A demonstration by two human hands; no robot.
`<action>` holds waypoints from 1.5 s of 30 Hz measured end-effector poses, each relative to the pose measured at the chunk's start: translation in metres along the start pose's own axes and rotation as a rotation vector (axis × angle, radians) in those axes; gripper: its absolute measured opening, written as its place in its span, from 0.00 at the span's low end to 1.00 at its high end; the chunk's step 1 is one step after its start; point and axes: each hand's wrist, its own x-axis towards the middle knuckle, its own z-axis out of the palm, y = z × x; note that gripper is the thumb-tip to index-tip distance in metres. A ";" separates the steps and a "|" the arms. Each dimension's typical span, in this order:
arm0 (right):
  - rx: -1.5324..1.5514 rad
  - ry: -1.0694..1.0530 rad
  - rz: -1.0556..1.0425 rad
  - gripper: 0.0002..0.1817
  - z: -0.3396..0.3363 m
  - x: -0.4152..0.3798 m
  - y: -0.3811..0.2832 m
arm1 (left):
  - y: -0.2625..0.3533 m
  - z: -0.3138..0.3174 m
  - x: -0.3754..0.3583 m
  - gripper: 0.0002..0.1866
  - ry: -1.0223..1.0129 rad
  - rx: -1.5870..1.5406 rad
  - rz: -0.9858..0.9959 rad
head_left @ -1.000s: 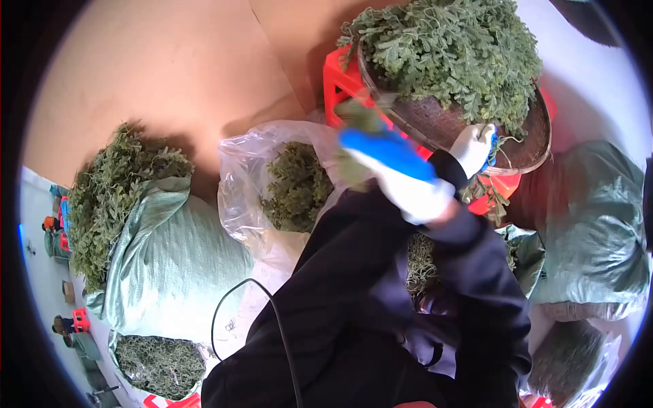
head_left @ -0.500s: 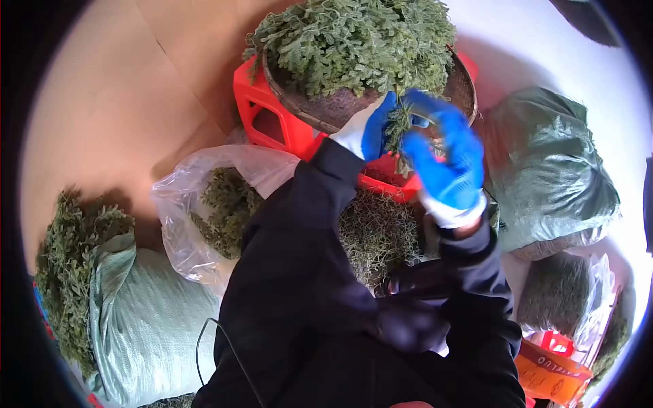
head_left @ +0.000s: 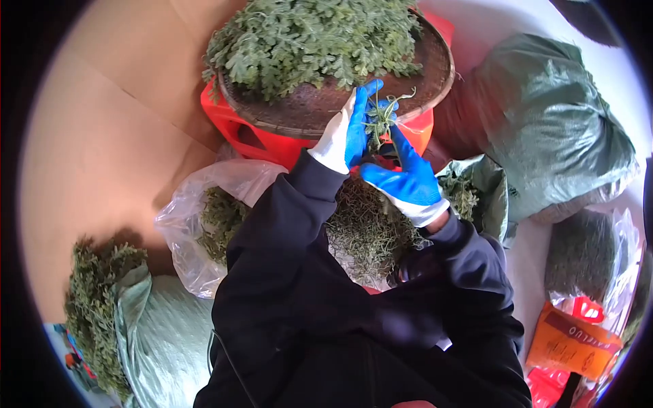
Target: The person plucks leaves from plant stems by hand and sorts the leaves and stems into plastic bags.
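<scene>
My left hand [head_left: 348,132], in a blue-and-white coated work glove, and my right hand [head_left: 406,178], gloved alike, close their fingers on one thin green herb sprig [head_left: 379,121]. The sprig stands upright between both hands, just in front of the round woven bamboo tray [head_left: 435,75] heaped with green herb cuttings [head_left: 306,41].

Gloves [head_left: 408,180] – white knit cloth backs, blue rubbery matt palms. Sprig [head_left: 379,122] thin, leafy, matt green. Tray [head_left: 320,109] woven, rough brown weave. Crate [head_left: 235,122] glossy red plastic. Bag [head_left: 183,224] clear, shiny, crinkled film. Sacks [head_left: 544,115] – woven green plastic, dull sheen. Sleeves [head_left: 286,224] dark matt cloth.
</scene>
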 end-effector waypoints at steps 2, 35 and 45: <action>0.229 0.047 0.091 0.43 0.008 0.003 0.011 | -0.011 0.003 0.000 0.34 -0.035 0.073 0.049; 0.394 -0.397 0.071 0.18 -0.160 0.006 0.015 | 0.030 -0.021 -0.020 0.25 -0.444 0.152 -0.530; 0.551 -0.310 0.154 0.17 -0.170 -0.002 0.014 | 0.039 -0.019 -0.020 0.16 -0.303 0.145 -0.333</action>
